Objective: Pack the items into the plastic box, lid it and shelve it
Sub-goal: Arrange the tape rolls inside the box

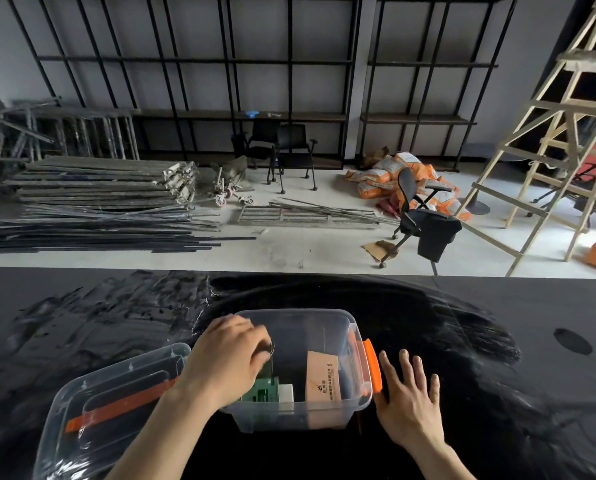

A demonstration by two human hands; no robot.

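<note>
A clear plastic box [324, 315] stands open on the black table, with an orange latch [372, 368] on its right side. Inside lie a green item [261, 391], a white block [286, 393] and a brown cardboard pack [322, 379] standing upright. My left hand [227, 355] hovers over the box's left half, fingers curled on a small thin item that is hard to make out. My right hand [410, 400] rests flat on the table just right of the latch, fingers spread. The clear lid [92, 410], with an orange strip, lies to the left of the box.
The black table [497, 341] is glossy and smeared, with a round hole [573, 341] at the right. Beyond its far edge are the floor, stacked metal bars, office chairs [421, 216], a wooden ladder [549, 133] and black wall shelving [289, 116].
</note>
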